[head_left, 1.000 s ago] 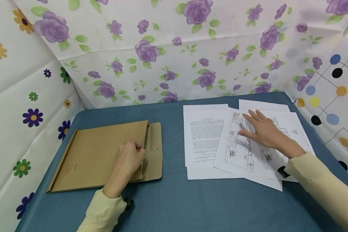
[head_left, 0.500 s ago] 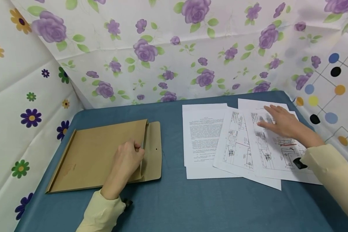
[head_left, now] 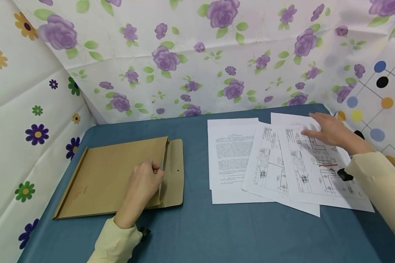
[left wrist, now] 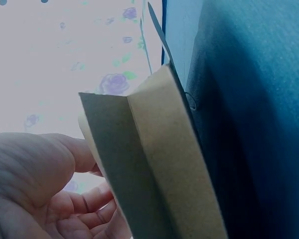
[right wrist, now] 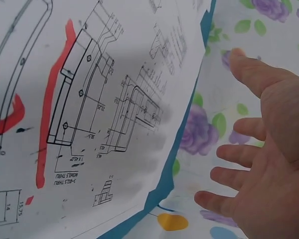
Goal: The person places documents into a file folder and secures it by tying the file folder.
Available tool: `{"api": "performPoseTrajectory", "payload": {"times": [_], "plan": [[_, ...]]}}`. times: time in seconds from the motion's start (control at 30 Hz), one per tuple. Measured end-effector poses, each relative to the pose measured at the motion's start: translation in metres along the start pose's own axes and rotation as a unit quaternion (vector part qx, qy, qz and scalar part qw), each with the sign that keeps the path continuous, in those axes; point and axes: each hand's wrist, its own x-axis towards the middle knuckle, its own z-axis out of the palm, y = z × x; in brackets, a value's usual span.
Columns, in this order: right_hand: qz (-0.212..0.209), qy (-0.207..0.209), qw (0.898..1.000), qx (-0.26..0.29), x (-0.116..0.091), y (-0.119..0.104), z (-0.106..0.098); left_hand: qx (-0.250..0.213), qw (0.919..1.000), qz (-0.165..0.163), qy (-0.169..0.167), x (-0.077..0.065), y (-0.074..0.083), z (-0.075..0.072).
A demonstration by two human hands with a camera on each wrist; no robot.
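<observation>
A brown kraft document envelope (head_left: 102,171) lies on the left of the table, its flap (head_left: 176,175) folded out to the right. My left hand (head_left: 144,180) pinches the front panel at the mouth. In the left wrist view the thumb and curled fingers (left wrist: 92,199) sit at that edge, and the mouth gapes open. On the right, several white sheets overlap. My right hand (head_left: 337,133), fingers spread, is over the upper right part of the top technical drawing (head_left: 311,182), which has red marks. In the right wrist view that hand (right wrist: 269,149) holds nothing.
A page of printed text (head_left: 235,159) lies left of the drawings, with another drawing (head_left: 266,164) between. A sheet (head_left: 293,118) pokes out behind. The table has a blue cloth (head_left: 197,233). Flowered curtains (head_left: 184,73) close off the back and left, a dotted one the right.
The top drawing has slid right and toward me, uncovering more of the drawing beneath. My right hand has moved right and back. My left hand stays at the envelope's mouth.
</observation>
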Motion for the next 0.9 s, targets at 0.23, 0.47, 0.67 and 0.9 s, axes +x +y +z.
{"api": "performPoseTrajectory", "payload": {"times": [0.23, 0.47, 0.67, 0.9], "plan": [[0.003, -0.009, 1.000, 0.004, 0.018, 0.008, 0.007, 0.002, 1.0000, -0.003, 0.000, 0.000, -0.002, 0.000], [0.001, -0.024, 1.000, 0.013, 0.027, 0.013, 0.015, 0.003, 1.0000, -0.003, -0.004, 0.000, -0.002, 0.000], [0.002, -0.037, 0.999, 0.004, 0.032, 0.012, 0.020, 0.003, 1.0000, -0.005, -0.007, 0.001, -0.002, 0.001], [0.018, -0.053, 0.998, -0.014, 0.037, 0.013, 0.023, -0.001, 1.0000, -0.005, -0.008, 0.001, -0.003, 0.001]]}}
